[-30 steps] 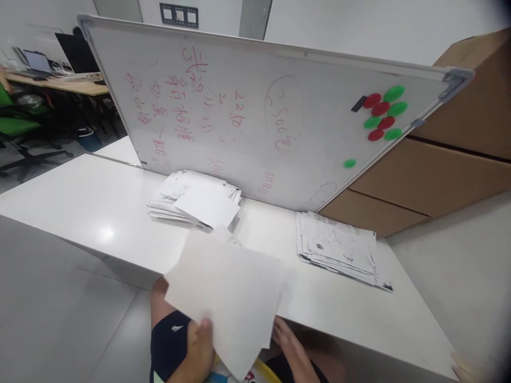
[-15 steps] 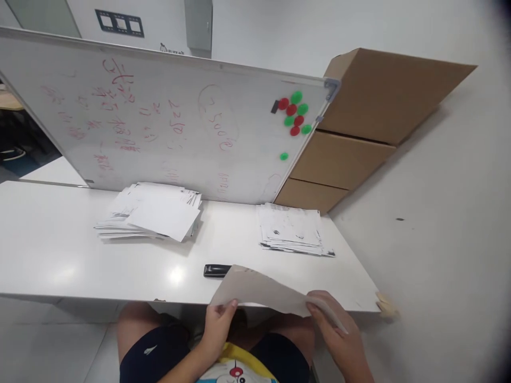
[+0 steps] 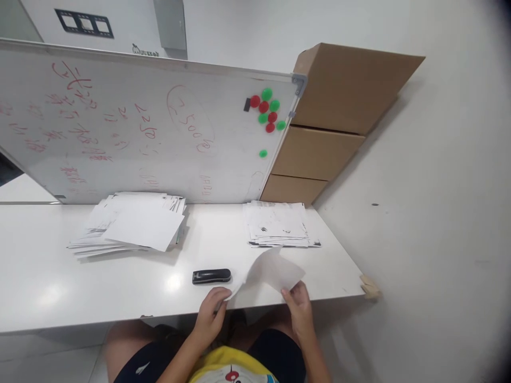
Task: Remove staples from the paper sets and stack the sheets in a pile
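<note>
Both my hands hold one white sheet of paper (image 3: 271, 270) above the table's near edge. My left hand (image 3: 211, 315) pinches its lower left corner, and my right hand (image 3: 298, 308) pinches its lower right edge. A black stapler (image 3: 211, 276) lies on the white table (image 3: 48, 287) just left of the sheet. Behind it on the left is a loose pile of papers (image 3: 130, 224). A neater stack of printed papers (image 3: 277, 230) sits behind the sheet on the right.
A whiteboard (image 3: 131, 127) with red writing and red and green magnets (image 3: 266, 110) leans at the back of the table. Stacked cardboard boxes (image 3: 331, 127) stand behind its right end. A white wall (image 3: 431, 213) runs along the right. My knees are under the table edge.
The view has swung right and steadied. The sheet has moved from low in front of me up over the table edge, now gripped by both hands. The stapler has come into view.
</note>
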Demonstrator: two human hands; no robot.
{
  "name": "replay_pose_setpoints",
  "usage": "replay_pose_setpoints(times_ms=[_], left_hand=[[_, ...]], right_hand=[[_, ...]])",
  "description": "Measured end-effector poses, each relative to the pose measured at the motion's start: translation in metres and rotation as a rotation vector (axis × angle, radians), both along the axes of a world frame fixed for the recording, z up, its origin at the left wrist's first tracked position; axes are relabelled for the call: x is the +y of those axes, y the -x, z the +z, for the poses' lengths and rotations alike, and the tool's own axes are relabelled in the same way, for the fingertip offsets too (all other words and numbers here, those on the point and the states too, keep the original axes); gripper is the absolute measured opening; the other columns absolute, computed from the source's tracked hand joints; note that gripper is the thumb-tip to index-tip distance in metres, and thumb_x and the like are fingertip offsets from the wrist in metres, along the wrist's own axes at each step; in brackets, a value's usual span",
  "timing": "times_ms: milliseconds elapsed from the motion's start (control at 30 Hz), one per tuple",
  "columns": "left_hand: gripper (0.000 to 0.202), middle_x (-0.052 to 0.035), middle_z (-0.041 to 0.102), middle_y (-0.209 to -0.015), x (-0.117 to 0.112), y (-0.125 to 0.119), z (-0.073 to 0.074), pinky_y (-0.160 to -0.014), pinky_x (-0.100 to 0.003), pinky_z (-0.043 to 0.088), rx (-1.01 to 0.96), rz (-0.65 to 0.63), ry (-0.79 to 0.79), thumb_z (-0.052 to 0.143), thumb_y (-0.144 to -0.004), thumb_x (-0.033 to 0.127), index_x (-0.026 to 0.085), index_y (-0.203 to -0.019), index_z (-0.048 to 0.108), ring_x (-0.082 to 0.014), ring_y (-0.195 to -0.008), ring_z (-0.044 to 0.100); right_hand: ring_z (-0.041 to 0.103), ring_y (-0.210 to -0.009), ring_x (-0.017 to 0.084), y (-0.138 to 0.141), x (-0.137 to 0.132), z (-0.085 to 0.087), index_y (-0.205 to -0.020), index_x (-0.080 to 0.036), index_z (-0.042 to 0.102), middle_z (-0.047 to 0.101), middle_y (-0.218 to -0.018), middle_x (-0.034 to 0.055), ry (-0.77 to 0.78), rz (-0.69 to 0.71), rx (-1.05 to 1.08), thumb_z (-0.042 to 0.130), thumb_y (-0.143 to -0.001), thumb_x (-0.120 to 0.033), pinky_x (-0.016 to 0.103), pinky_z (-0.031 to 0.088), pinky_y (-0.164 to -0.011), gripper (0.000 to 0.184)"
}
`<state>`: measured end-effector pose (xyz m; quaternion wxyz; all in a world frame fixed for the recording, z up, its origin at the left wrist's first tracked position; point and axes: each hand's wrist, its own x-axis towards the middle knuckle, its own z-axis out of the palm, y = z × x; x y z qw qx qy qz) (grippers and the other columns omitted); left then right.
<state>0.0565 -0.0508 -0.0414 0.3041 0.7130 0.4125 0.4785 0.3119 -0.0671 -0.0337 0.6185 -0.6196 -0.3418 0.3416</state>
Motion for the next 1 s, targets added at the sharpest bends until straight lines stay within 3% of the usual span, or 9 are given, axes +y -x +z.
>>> replay_pose_setpoints(times_ms=[133,233,467,600,667,767,867,1000], left_hand=[[0.029,-0.01,0.065,-0.11,0.0,0.003,0.01,-0.091,-0.038,0.052,0.015,-0.077,0.013,0.045,-0.09,0.019,0.022,-0.113,0.062,-0.0211,-0.105,0.062],[0.034,-0.0095,0.064,-0.119,0.001,0.002,0.013,-0.097,-0.039,0.049,0.062,-0.111,0.077,0.047,-0.091,0.022,0.024,-0.123,0.059,-0.0218,-0.112,0.059],[0.038,-0.0062,0.059,-0.131,0.001,0.005,0.016,-0.108,-0.042,0.04,0.046,-0.191,0.087,0.035,-0.097,0.026,0.029,-0.13,0.055,-0.0213,-0.126,0.051],[0.051,-0.0091,0.039,-0.149,-0.008,0.004,0.022,-0.114,-0.047,0.029,0.061,-0.266,0.073,0.035,-0.097,0.036,0.025,-0.146,0.034,-0.0254,-0.139,0.033],[0.064,-0.0112,0.03,-0.153,-0.01,-0.002,0.021,-0.115,-0.049,0.027,0.079,-0.222,0.063,0.045,-0.093,0.041,0.022,-0.15,0.023,-0.0284,-0.142,0.027],[0.054,-0.0105,0.045,-0.145,-0.005,-0.013,0.015,-0.11,-0.046,0.037,0.116,-0.111,0.06,0.05,-0.092,0.032,0.024,-0.144,0.038,-0.0259,-0.134,0.041],[0.036,-0.0064,0.064,-0.122,0.002,-0.018,0.012,-0.104,-0.043,0.045,0.084,-0.104,0.039,0.043,-0.092,0.023,0.026,-0.124,0.06,-0.0217,-0.118,0.057],[0.026,-0.0066,0.071,-0.104,0.004,-0.014,0.021,-0.096,-0.043,0.051,-0.045,-0.112,0.006,0.05,-0.088,0.025,0.024,-0.105,0.069,-0.0234,-0.106,0.064]], right_hand=[[0.066,-0.097,0.031,0.0,-0.009,-0.012,-0.089,-0.02,0.068,0.075,-0.092,0.0084,0.201,-0.01,-0.039,0.071,-0.068,-0.053,0.04,0.05,-0.088,0.04],[0.065,-0.103,0.03,-0.003,-0.008,-0.005,-0.097,-0.02,0.068,0.074,-0.099,0.008,0.156,-0.059,-0.054,0.069,-0.07,-0.053,0.039,0.048,-0.091,0.043],[0.059,-0.113,0.027,-0.004,0.013,0.007,-0.121,-0.021,0.055,0.065,-0.121,0.0106,-0.003,0.063,-0.038,0.071,-0.073,-0.046,0.04,0.047,-0.096,0.056],[0.053,-0.122,0.027,-0.004,0.031,0.004,-0.125,-0.025,0.05,0.055,-0.134,0.0114,-0.104,0.136,0.017,0.072,-0.073,-0.043,0.042,0.043,-0.101,0.059],[0.05,-0.126,0.027,-0.002,0.038,0.004,-0.127,-0.025,0.049,0.053,-0.137,0.0113,-0.128,0.188,0.004,0.072,-0.073,-0.041,0.045,0.041,-0.104,0.061],[0.045,-0.13,0.028,0.002,0.047,0.004,-0.132,-0.027,0.045,0.047,-0.143,0.01,-0.169,0.254,-0.01,0.071,-0.074,-0.041,0.047,0.036,-0.108,0.065],[0.039,-0.135,0.028,0.004,0.051,0.006,-0.136,-0.028,0.04,0.041,-0.147,0.0094,-0.207,0.275,0.018,0.071,-0.074,-0.047,0.048,0.032,-0.112,0.072],[0.035,-0.138,0.028,0.001,0.044,0.016,-0.136,-0.028,0.04,0.043,-0.146,0.0101,-0.234,0.353,-0.02,0.067,-0.077,-0.05,0.048,0.027,-0.114,0.068]])
